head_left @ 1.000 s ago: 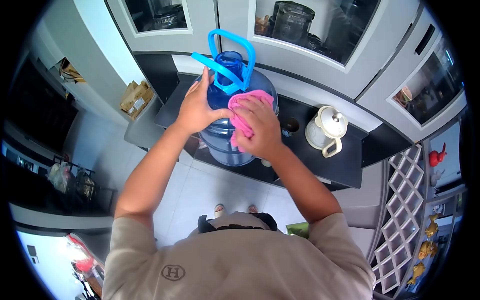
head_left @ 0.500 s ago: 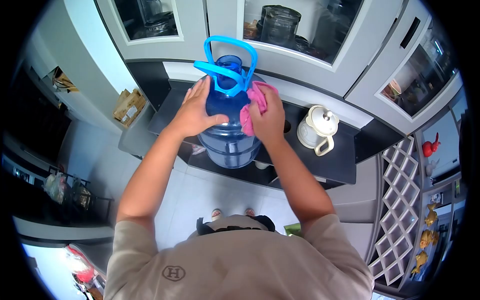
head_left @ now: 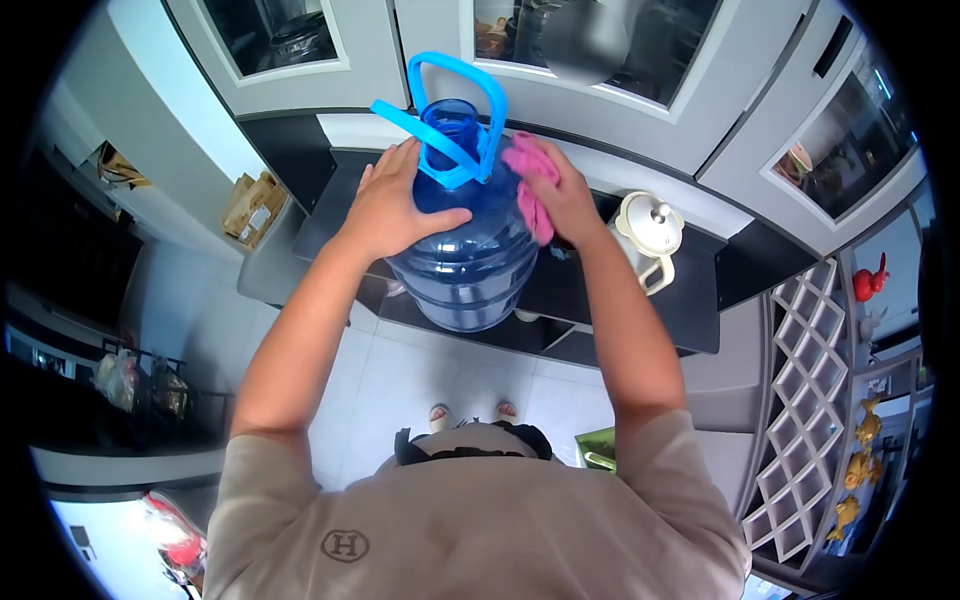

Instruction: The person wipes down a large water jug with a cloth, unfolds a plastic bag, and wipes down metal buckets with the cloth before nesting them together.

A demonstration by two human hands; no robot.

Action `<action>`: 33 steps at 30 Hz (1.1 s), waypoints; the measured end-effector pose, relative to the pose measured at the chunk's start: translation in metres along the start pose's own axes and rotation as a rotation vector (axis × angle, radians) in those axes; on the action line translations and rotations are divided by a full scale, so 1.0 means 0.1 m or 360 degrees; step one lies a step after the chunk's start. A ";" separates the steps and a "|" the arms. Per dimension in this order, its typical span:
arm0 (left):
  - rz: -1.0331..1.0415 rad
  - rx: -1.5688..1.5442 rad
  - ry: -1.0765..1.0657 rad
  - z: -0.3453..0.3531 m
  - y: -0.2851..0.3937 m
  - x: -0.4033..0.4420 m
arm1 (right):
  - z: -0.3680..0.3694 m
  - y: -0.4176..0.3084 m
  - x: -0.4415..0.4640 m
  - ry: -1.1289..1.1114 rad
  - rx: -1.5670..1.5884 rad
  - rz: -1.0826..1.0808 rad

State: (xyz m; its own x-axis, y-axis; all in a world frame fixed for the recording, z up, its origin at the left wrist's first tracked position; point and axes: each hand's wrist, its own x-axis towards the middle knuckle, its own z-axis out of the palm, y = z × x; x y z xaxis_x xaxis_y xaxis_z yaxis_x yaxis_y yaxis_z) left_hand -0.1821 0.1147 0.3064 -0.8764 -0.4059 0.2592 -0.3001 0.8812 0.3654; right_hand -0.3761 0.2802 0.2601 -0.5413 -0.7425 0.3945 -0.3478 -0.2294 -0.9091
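A large blue water jug (head_left: 465, 275) stands upright at the counter's front, its neck uncovered. Bright blue carrying handles (head_left: 462, 75) ring the neck, one loop raised and the other tilted to the left. My left hand (head_left: 392, 205) lies spread against the jug's left shoulder, thumb stretched across the front. In my right hand (head_left: 565, 200) is a bunched pink cloth (head_left: 533, 180), pressed on or close by the jug's upper right side; exact contact is hard to see. The fingers of that hand are closed around the cloth.
A cream lidded kettle (head_left: 648, 235) stands right of my right forearm on the dark counter (head_left: 690, 310). Glass-fronted cabinets (head_left: 590, 100) hang behind the jug. A cardboard box (head_left: 252, 210) sits at left, and a lattice rack (head_left: 800, 420) is at right.
My right hand and the cloth have shifted to the right and slightly up along the jug. The left hand keeps its place on the shoulder. The camera view has shifted a little.
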 end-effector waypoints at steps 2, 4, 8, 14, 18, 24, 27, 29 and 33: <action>0.0094 -0.0053 -0.0037 -0.05 -0.05 -0.01 | -0.06 0.12 0.17 -0.0049 0.0143 0.0210; 0.0195 -0.0127 -0.0083 -0.11 -0.12 0.01 | -0.02 0.14 0.15 0.0022 0.0097 0.0207; 0.0469 -0.0287 -0.0344 -0.26 -0.53 0.13 | 0.39 0.05 -0.46 0.0314 -0.0669 -0.0689; 0.0162 0.0052 -0.0047 -0.40 -0.56 0.11 | 0.51 -0.18 -0.66 0.0210 -0.1031 -0.0878; -0.0033 -0.0591 0.0004 -0.32 -0.07 -0.19 | 0.65 -0.33 -0.63 0.0347 -0.1284 -0.0940; -0.0199 0.0149 0.0562 0.30 0.04 -0.12 | 0.60 -0.14 -0.41 0.0101 -0.1013 -0.0787; -0.0141 0.0181 0.0544 0.29 0.03 -0.15 | 0.45 -0.01 -0.02 0.0151 -0.0694 -0.0515; -0.0049 0.0151 0.0523 0.23 0.00 -0.18 | 0.34 -0.03 0.23 0.0126 -0.0433 -0.0162; 0.0085 0.0003 0.0395 0.11 -0.15 -0.17 | 0.46 -0.11 0.09 -0.0073 -0.0773 -0.0764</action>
State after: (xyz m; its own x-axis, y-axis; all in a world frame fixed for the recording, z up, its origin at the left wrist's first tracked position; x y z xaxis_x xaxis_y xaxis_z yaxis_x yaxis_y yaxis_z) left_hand -0.1665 0.1108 0.2869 -0.7718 -0.4055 0.4897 -0.2566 0.9034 0.3436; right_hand -0.3419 0.2467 0.2671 -0.2119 -0.6574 0.7232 -0.8511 -0.2396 -0.4672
